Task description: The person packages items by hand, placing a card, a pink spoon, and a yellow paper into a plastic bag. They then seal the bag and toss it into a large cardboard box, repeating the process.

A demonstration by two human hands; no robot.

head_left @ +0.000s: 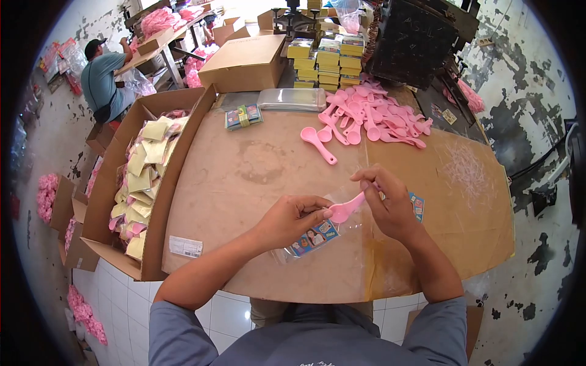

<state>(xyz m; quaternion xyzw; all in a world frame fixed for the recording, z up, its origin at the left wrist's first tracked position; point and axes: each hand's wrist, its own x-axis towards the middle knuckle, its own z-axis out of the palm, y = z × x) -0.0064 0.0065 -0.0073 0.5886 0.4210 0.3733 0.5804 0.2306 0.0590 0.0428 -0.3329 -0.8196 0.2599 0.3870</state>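
Grey shirt [299,338] cut off; right hand [390,204] partly hides pink spoon [347,211].

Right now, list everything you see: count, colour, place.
Table: one, brown, centre
Held spoon: one, pink, above table
Cards: at least two, mostly blue, near it
Clear plastic: uncounted, transparent, beneath spoon
Spoon pile: uncounted, pink, table's far side
Loose spoon: one, pink, before pile
Banded bundle: one, mostly blue, table's back left
Stacks: several, yellow, behind pile
Plastic stack: one, transparent, table's back
Large open carton: one, brown, left
Packets: many, pale yellow, inside
Large closed carton: one, brown, back
Label: one, white, table's near left
Strands: uncounted, pinkish, table's right
Bundles: several, pink, left floor
Equipment: uncounted, black, back right
Coworker: one, blue shirt, upper left
Left hand: one, bare, spoon's bowl
Right hand: one, bare, spoon's handle
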